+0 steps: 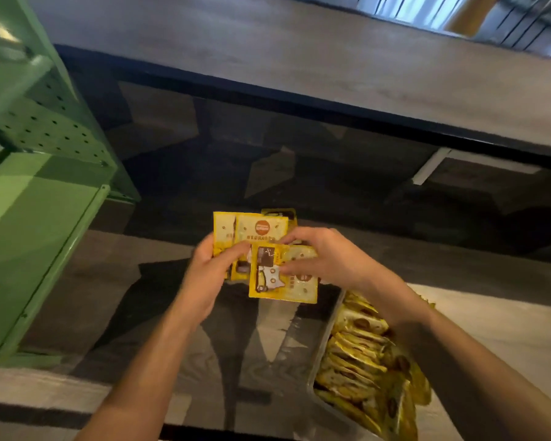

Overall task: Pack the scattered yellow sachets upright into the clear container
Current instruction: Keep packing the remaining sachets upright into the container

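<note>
Both of my hands hold a loose bunch of yellow sachets (261, 230) in the air at the middle of the view. My left hand (209, 275) grips the bunch from its left side, thumb across the front. My right hand (325, 256) pinches the front sachet (283, 288) from the right. Below my right forearm stands the clear container (323, 342), its left wall showing. It holds several yellow sachets (363, 354) packed on edge in a row.
A green metal cabinet (39, 198) with a perforated panel stands at the left. The hands are over a dark glossy tabletop (268, 160) with a black far edge. A pale surface (506, 326) lies to the right of the container.
</note>
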Tool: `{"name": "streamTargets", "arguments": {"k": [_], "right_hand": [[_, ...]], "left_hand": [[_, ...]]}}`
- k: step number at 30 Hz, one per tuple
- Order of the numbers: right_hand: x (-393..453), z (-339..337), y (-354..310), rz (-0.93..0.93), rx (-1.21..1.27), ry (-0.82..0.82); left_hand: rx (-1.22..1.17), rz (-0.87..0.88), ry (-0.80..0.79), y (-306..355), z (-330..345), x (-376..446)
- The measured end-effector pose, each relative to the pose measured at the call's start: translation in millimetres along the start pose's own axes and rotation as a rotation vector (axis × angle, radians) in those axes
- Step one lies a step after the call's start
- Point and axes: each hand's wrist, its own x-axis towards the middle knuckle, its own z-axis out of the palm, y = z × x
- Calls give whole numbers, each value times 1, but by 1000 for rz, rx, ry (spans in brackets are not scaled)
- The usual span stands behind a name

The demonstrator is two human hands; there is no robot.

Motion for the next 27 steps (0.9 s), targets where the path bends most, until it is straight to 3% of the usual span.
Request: {"name": "streamTargets", "arguments": {"k": [7,13,19,27], "right_hand": [[-6,-19,4,-8,-345,243],[-10,-7,14,-64,-286,356],[15,-3,44,120,222,527],[96,5,65,273,-153,219]], "left_hand": [[15,1,-251,19,35,-8],[43,-10,-317,14,37,-7],[-5,-90,-69,-6,20,-4],[-23,-151,121,-31,-12,-3]]}}
